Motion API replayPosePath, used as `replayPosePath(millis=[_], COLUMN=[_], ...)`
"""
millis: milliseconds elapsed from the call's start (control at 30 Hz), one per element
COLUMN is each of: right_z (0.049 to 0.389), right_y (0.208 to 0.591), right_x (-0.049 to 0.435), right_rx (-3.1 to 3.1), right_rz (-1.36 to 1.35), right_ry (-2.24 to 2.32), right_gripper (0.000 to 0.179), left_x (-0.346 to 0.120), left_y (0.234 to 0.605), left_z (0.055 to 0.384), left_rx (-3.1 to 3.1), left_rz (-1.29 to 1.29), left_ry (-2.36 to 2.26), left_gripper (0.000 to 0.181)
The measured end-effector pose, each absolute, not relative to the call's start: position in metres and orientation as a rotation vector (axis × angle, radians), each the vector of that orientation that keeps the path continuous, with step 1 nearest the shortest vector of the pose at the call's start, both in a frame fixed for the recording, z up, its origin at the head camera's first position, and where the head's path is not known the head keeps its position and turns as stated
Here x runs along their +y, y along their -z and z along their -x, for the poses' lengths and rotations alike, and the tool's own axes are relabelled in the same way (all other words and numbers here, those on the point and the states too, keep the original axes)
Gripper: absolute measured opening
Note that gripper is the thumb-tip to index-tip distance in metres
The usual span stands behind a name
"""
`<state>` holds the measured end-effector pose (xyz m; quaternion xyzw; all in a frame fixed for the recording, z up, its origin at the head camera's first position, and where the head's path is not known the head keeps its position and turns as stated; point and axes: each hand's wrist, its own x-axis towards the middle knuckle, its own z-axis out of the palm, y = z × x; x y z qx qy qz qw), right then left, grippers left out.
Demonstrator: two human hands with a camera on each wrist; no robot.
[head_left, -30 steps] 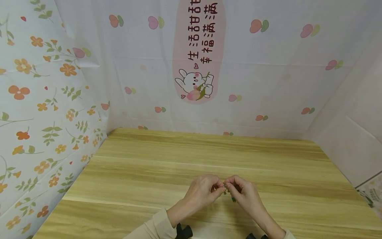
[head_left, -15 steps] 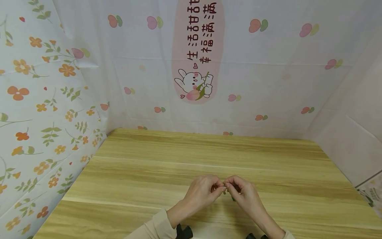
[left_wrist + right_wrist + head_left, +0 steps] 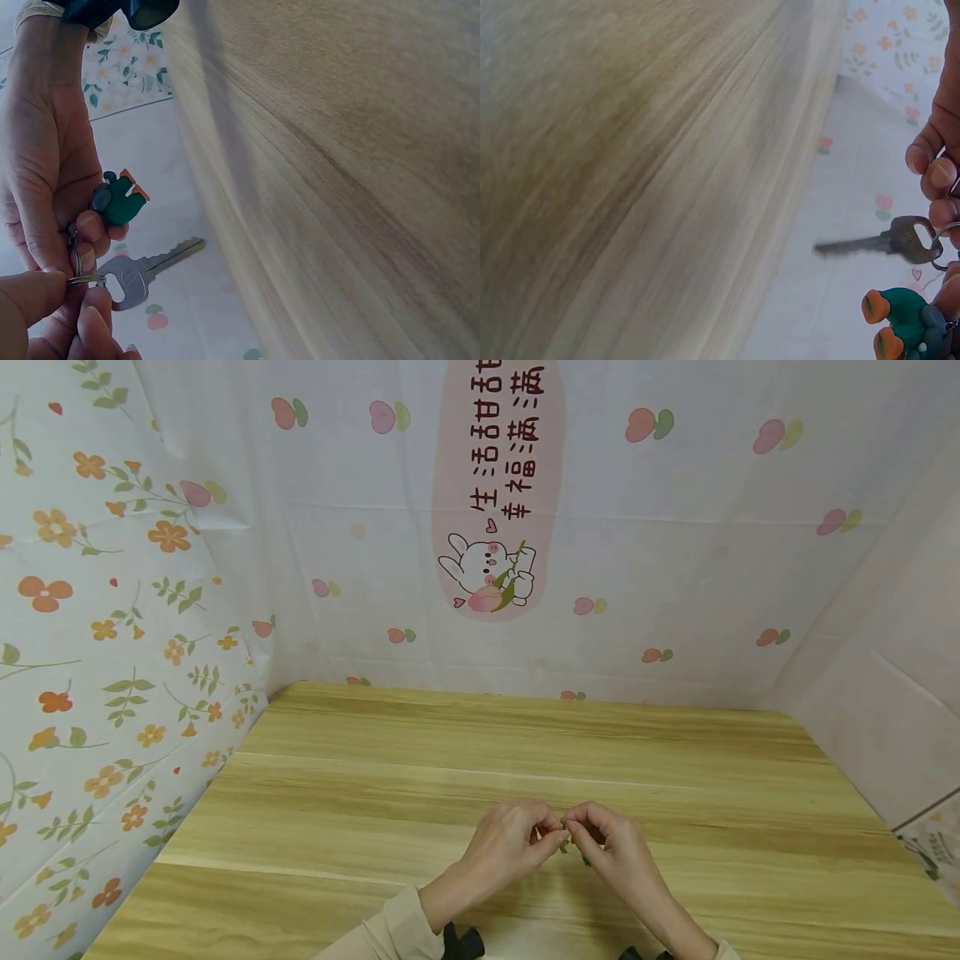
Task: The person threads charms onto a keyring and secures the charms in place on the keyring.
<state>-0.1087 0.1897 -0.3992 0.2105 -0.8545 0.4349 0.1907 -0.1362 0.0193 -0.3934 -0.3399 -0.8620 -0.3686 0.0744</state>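
Note:
Close together in the head view, my left hand [image 3: 510,839] and right hand [image 3: 615,843] meet fingertip to fingertip above the table. Both pinch a thin metal split key ring [image 3: 86,280] between thumb and fingers. From it hangs a silver key [image 3: 135,281], its toothed blade pointing away from the fingers. Beside my right hand dangles a small green figurine charm [image 3: 904,319] with orange feet, joined by a short chain [image 3: 76,255]. The fingers partly cover the ring, so whether the key's hole is fully threaded on it is hard to tell.
A wood-grain table [image 3: 375,777] lies under the hands. Patterned cloth [image 3: 337,527] stands at the back and sides. Black camera mounts [image 3: 462,941] sit at the wrists.
Both hands stay nearly in place with small fingertip motions. The key shifts slightly between them, and the green charm shows a little less under the right hand.

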Motion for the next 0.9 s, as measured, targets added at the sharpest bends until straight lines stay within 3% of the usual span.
replayPosePath(millis=[900], right_z=[0.1060], right_y=[0.4026], right_x=[0.1891], right_rx=[-2.418], right_rz=[-0.607], right_ry=[-1.233], right_gripper=[0.013], left_x=[0.0178], left_y=[0.3927], left_z=[0.1330], left_rx=[-2.641], left_rz=[1.009], left_ry=[1.085], left_gripper=[0.011])
